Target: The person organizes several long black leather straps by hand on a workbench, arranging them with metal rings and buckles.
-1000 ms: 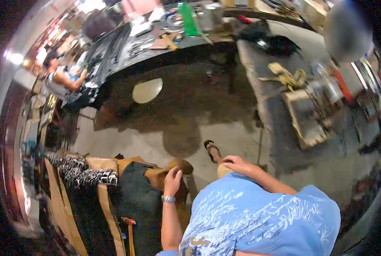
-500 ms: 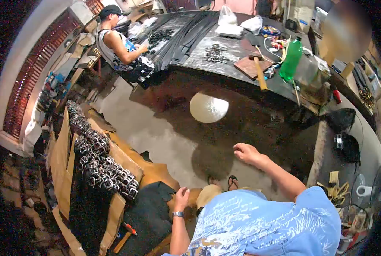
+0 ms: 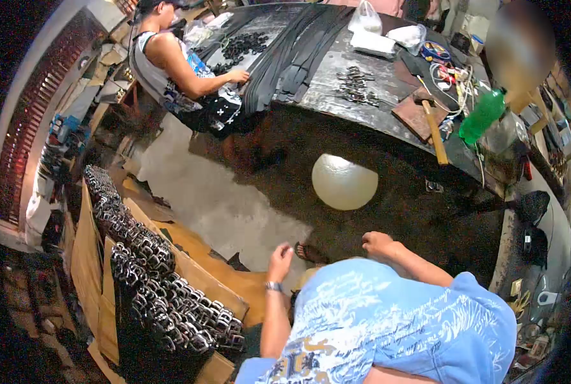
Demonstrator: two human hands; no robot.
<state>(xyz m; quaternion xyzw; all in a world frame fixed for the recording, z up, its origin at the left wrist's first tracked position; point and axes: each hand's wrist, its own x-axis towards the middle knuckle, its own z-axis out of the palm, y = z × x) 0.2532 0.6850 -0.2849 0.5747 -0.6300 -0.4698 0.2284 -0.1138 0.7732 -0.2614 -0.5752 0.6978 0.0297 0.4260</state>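
Note:
My left hand [image 3: 280, 261], a watch at its wrist, hangs in the air in front of my blue shirt, its fingers loosely bent and slightly apart. Nothing shows in it. To its left lies a long heap of metal buckles [image 3: 189, 313], partly on cardboard. My right hand [image 3: 378, 244] is also in mid-air, with fingers curled in and nothing visible in them. Beyond it is the worktable [image 3: 330, 80], where a hammer [image 3: 434, 131] rests by a brown block [image 3: 413, 117] and a green bottle [image 3: 482, 115] stands. Neither hand touches anything I can see.
A co-worker [image 3: 183, 70] sits at the table's left side, one hand by black straps [image 3: 292, 57]. Small metal pieces [image 3: 357, 84] and white bags [image 3: 365, 19] lie on the tabletop. A round pale disc or stool top [image 3: 344, 182] is by the table's near edge. Tan leather [image 3: 202, 256] lies beside the buckles.
My view has shifted: the table and buckle heap appear nearer. My left hand has risen, and my right hand has dropped lower and closer to my body. The co-worker's arm reaches further right.

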